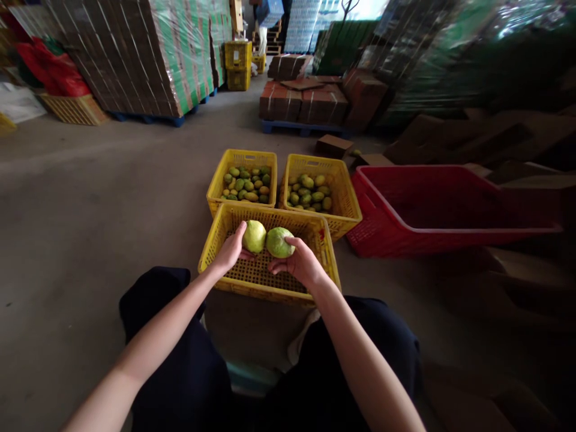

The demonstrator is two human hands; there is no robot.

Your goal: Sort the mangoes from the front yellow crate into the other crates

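My left hand (233, 248) grips a pale yellow-green fruit (254, 236), thumb along its left side. A greener, mottled fruit (279, 242) is in my right hand (302, 261), with the thumb over its right side and fingers below. The two fruits are side by side above the front yellow crate (272, 292), whose slotted bottom shows beneath my hands. Behind it, a left yellow crate (210, 191) and a right yellow crate (346, 195) hold several green and yellow fruits. Both sets of fingertips are partly hidden. The exact kind of fruit is unclear.
To the right stands a large red crate (382, 231). Flattened cardboard (454, 141) lies behind it. Bundled cardboard (301, 103) sits on a blue pallet (292, 127) at the back. A wrapped stack (130, 60) rises at left. Far back, a person (263, 39) is partly visible.
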